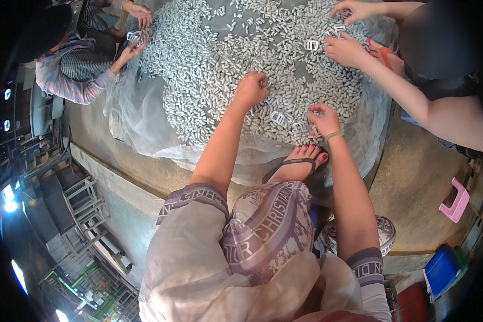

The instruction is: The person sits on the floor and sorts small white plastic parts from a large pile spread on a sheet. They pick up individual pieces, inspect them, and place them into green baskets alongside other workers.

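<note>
- So the left hand (252, 91) is resting low over the pile of small grey-white pieces (228, 64), fingers curled inward; can't tell if it's pinching one.
- Right hand (324, 118) is sitting nearer the pile's close edge, fingers bent too, and I honestly can't tell what's in its grip. It's wearing a thin bracelet (335, 134).
- A few white slotted frames (278, 118) are lying on the pile between the two hands, the closest one just beside the right.
- Another white frame (312, 45) is lying further up, near the person on the right (402, 80), who's working over the same pile.
- The person at the upper left (75, 88) is holding a white frame at the pile's edge.
- All those pieces are sitting on a see-through sheet (145, 140), and a sandalled foot (290, 170) is poking in just below the right hand.
</note>
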A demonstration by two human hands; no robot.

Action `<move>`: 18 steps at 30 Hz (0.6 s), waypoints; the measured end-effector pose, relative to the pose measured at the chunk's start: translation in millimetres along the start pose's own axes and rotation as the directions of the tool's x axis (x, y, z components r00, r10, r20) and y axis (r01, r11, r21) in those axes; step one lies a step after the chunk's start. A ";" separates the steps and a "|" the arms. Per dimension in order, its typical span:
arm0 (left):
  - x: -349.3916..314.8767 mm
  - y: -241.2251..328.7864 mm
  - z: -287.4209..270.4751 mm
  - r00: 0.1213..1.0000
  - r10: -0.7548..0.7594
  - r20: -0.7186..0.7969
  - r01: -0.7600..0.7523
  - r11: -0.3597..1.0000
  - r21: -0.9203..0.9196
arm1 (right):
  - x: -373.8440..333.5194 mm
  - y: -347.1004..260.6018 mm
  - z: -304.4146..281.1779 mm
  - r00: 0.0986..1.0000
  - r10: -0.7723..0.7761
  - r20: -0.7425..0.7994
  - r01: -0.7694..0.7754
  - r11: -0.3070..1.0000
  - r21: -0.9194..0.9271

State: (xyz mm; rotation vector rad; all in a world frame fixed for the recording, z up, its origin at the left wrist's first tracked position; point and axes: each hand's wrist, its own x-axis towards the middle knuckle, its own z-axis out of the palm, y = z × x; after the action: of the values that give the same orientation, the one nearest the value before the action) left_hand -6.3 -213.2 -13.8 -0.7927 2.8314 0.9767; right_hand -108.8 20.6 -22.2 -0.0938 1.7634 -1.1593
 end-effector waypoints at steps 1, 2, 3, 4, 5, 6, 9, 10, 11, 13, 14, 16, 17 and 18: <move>-3.1 -1.1 -0.8 0.999 0.001 0.034 0.002 0.997 -0.072 | -0.5 -0.2 1.5 0.999 0.023 0.029 -0.023 1.000 0.003; -9.4 -0.6 0.8 0.996 -0.044 0.072 0.055 0.985 -0.163 | -3.7 0.3 3.2 0.998 0.001 -0.065 -0.007 0.996 -0.092; -19.5 4.3 -0.4 0.990 -0.085 0.111 0.110 0.963 -0.248 | -10.0 -3.5 5.5 0.988 -0.033 -0.153 0.004 0.982 -0.188; -29.9 9.0 -1.4 0.981 -0.121 0.152 0.166 0.930 -0.329 | -14.0 -7.1 6.8 0.969 -0.077 -0.236 0.007 0.959 -0.283; -39.6 7.8 5.7 0.994 -0.021 0.103 0.057 0.930 -0.363 | -14.3 -8.9 6.9 0.968 -0.081 -0.237 0.001 0.947 -0.321; -48.1 14.3 7.3 0.992 -0.019 0.121 0.057 0.946 -0.319 | -15.7 -10.3 5.1 0.966 -0.084 -0.244 -0.010 0.934 -0.358; -64.8 22.0 16.6 0.984 0.020 0.178 0.013 0.984 -0.179 | -11.6 -1.6 3.8 0.958 -0.166 -0.234 0.025 0.860 -0.510; -67.4 21.1 21.7 0.987 0.024 0.160 0.000 0.989 -0.146 | -10.2 1.6 4.5 0.954 -0.206 -0.219 0.048 0.824 -0.565; -71.3 21.3 27.4 0.989 0.029 0.142 -0.013 0.993 -0.114 | -9.3 4.4 4.5 0.959 -0.175 -0.224 0.018 0.824 -0.566; -76.1 34.4 27.0 0.996 0.008 0.093 -0.004 0.999 -0.043 | -15.6 -7.4 7.8 0.966 -0.112 -0.233 -0.042 0.821 -0.569; -76.5 37.5 26.8 0.995 -0.013 0.097 0.017 0.999 -0.046 | -16.2 -8.6 8.7 0.969 -0.098 -0.226 -0.051 0.819 -0.572; -75.4 41.6 25.4 0.993 -0.049 0.106 0.054 0.997 -0.048 | -16.5 -11.5 8.6 0.974 -0.070 -0.215 -0.067 0.818 -0.571; -73.7 36.1 26.4 0.996 -0.003 0.093 0.012 0.995 -0.103 | -17.5 -13.4 7.8 0.975 -0.083 -0.204 -0.050 0.819 -0.571; -70.9 28.0 25.5 0.996 0.042 0.074 -0.030 0.987 -0.159 | -18.5 -14.8 7.3 0.977 -0.097 -0.192 -0.031 0.818 -0.574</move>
State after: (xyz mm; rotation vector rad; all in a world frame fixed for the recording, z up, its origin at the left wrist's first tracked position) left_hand 38.7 -147.2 -4.2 -0.7022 2.7386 1.2219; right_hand -100.0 17.6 0.8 -0.3755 2.2700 -0.6337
